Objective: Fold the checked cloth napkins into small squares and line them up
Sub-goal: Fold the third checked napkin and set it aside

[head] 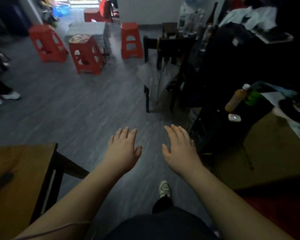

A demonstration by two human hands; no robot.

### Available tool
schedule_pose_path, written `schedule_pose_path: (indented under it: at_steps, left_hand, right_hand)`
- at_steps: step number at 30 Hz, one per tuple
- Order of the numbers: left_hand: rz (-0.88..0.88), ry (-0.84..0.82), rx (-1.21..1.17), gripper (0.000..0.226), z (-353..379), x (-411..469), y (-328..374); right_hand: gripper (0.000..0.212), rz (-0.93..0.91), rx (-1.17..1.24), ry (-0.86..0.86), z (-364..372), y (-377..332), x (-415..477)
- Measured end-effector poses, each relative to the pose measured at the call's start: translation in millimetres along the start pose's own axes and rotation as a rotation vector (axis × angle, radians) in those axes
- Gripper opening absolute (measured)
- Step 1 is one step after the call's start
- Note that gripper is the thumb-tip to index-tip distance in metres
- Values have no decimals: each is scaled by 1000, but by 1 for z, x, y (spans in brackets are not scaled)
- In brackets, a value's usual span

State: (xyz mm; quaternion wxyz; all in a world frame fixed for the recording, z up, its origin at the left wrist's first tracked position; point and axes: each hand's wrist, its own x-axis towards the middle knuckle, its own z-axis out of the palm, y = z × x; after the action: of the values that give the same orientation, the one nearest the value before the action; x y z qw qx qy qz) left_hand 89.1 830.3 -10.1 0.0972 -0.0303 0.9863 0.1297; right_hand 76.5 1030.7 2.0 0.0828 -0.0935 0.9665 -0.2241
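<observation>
No checked napkin shows in the head view. My left hand [124, 148] and my right hand [179, 146] are both stretched forward over the grey floor, palms down, fingers straight and slightly spread. Neither hand holds or touches anything. About a hand's width separates them.
A wooden table corner [21, 170] is at the lower left. Red plastic stools [87, 54] stand on the floor ahead. A dark cluttered shelf with bottles [235, 99] and a cardboard box [267, 153] fill the right side. Another person's white shoes [10, 97] are at far left; my own shoe [164, 187] is below.
</observation>
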Motion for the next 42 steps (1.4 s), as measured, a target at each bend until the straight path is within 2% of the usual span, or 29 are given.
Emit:
schedule_pose_path:
  at_steps: [6, 11, 17, 24, 32, 42]
  left_hand:
    - [-142, 32, -29, 68, -44, 113, -3]
    - [-312, 43, -76, 70, -65, 176, -44]
    - [-414, 67, -116, 70, -81, 254, -116]
    - [-546, 95, -169, 70, -116, 334, -247]
    - [-759, 190, -188, 68, -171, 342, -383]
    - [-1254, 330, -243, 69, -193, 306, -545]
  right_hand:
    - [66, -160, -49, -93, -34, -8, 162]
    - [66, -280, -43, -188, -36, -51, 257]
    - [65, -426, -113, -248, -11, -115, 365]
    - [65, -522, -181, -334, 39, -228, 487]
    - [63, -768, -161, -417, 91, -384, 572]
    - [63, -1169, -161, -594, 209, -584, 639]
